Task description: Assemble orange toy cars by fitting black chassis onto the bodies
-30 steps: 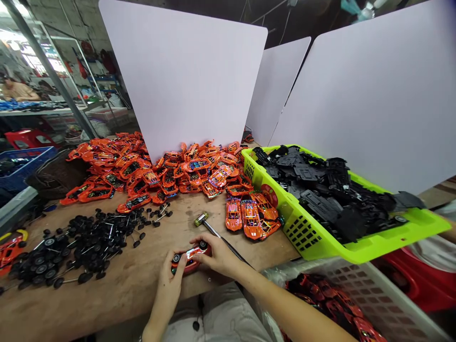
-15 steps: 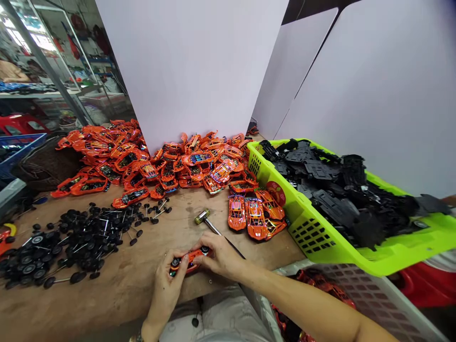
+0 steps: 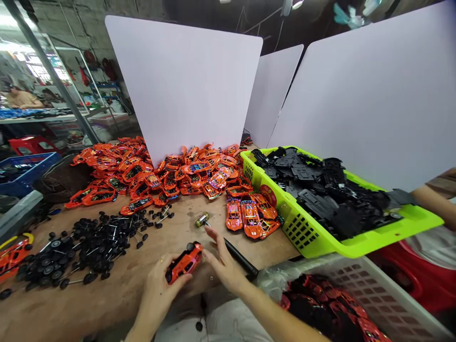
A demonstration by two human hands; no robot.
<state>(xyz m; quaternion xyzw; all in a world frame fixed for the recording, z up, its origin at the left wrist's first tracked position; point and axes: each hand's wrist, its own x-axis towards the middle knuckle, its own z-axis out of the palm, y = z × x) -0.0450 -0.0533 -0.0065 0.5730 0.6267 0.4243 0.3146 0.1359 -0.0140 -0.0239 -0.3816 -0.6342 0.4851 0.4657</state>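
An orange-red toy car (image 3: 184,262) is held above the front edge of a wooden workbench (image 3: 107,308), its long axis tilted diagonally, with one end pointing up and to the right and the other down and to the left. A black wheel is visible at the upper end. The car is clasped in the left hand (image 3: 158,280), with the fingers closed around its lower end. The right hand (image 3: 224,266) is held open, its fingers spread, just beside the car's upper end; contact cannot be confirmed. A small brass-headed mallet (image 3: 202,220) lies beyond the right hand. Loose black wheels on axles (image 3: 89,242) are spread to the left, and orange car bodies (image 3: 192,175) are heaped ahead. Black plastic chassis (image 3: 320,190) are piled in a lime-green basket (image 3: 306,237) to the right.
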